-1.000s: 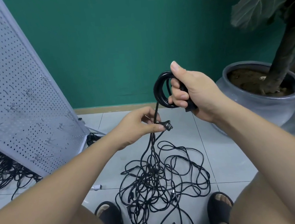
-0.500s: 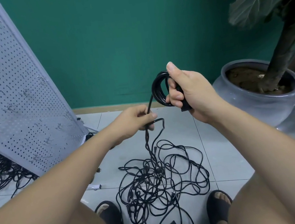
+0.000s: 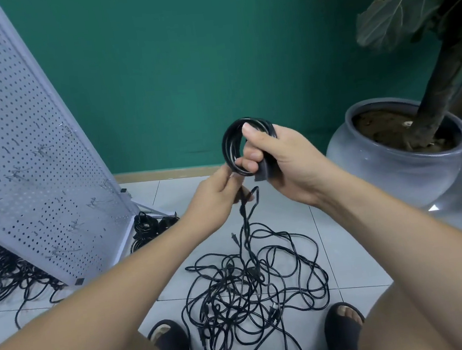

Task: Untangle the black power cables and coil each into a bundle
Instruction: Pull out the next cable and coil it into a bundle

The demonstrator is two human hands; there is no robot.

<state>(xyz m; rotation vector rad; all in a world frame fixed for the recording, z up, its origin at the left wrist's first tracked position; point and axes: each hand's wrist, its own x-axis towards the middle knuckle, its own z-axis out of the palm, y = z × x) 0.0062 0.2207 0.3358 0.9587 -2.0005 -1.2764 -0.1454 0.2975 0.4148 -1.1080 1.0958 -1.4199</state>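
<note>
My right hand [image 3: 277, 163] grips a small round coil of black cable [image 3: 230, 143] at chest height, thumb over its top, with a black plug sticking out below the fingers. Just left of and below it, my left hand [image 3: 215, 196] pinches the loose strand of the same cable [image 3: 242, 216], touching the coil's lower edge. That strand drops straight down into a tangled heap of black power cables [image 3: 254, 290] on the tiled floor between my two sandalled feet. Several plugs show in the heap.
A white perforated pegboard [image 3: 20, 158] leans at the left, with more black cables [image 3: 2, 275] under it and coiled bundles [image 3: 151, 227] at its foot. A large grey plant pot [image 3: 395, 162] stands at the right. A green wall is behind.
My left hand has risen along the strand up to the coil in my right hand, laying another loop on it. The right hand turned so the coil faces the camera more.
</note>
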